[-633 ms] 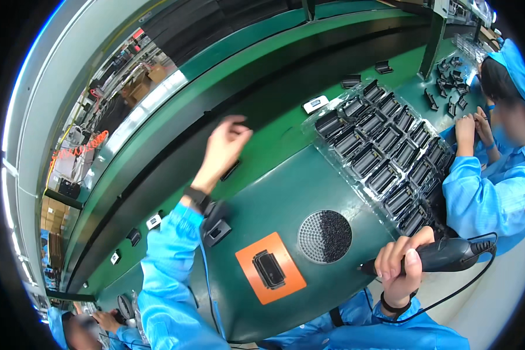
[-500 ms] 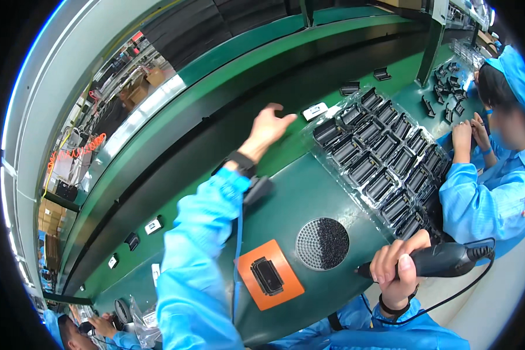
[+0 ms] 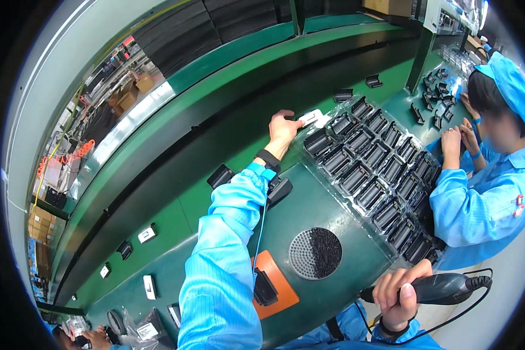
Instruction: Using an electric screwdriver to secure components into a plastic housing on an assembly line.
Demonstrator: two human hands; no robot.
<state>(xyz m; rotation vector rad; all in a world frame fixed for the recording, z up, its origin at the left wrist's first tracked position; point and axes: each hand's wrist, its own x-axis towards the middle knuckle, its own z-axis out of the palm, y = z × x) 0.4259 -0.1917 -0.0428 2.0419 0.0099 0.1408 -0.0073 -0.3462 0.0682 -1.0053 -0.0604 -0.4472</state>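
Two curled hands (image 3: 283, 130) (image 3: 396, 296), device (image 3: 311, 117) touched, tool (image 3: 440, 289) gripped

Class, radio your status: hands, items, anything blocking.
Left hand at white rectangular device, grip unclear. Right hand holding black cylindrical corded tool. Blue fabric sleeve partly covering orange flat mat.

A broad dark-green surface (image 3: 309, 195) curves through the room beside a long, brighter green strip (image 3: 178, 210). Behind stand black sheet-like panels (image 3: 181, 41) and slim green metal posts (image 3: 423, 55). A pale grey curved beam (image 3: 44, 111) frames the left, where brown cardboard boxes (image 3: 41, 224) and a coiled orange hose (image 3: 70, 160) show. Light glints off a silvery metal ledge (image 3: 122, 133); pale grey floor (image 3: 487, 280) shows lower right.
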